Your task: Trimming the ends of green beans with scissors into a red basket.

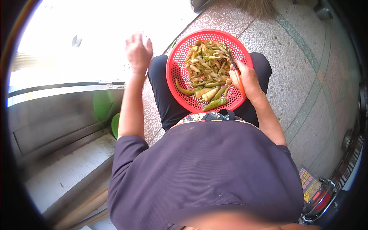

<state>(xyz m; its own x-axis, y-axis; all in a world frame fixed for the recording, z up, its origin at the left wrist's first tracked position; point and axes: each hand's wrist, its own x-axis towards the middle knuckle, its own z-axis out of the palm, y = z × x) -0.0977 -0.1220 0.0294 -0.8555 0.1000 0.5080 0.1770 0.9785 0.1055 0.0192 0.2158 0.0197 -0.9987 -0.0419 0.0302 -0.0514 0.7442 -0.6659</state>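
The perforated red basket (214,32) rests on the person's lap (161,94). It contains cut pepper pieces (209,61) in the centre and upper portion, with whole green peppers (215,103) along the near side. The right hand (249,79) grasps the orange-handled scissors (242,87), blades directed toward the far side. The left hand (138,53) is released, left of the basket and apart from it
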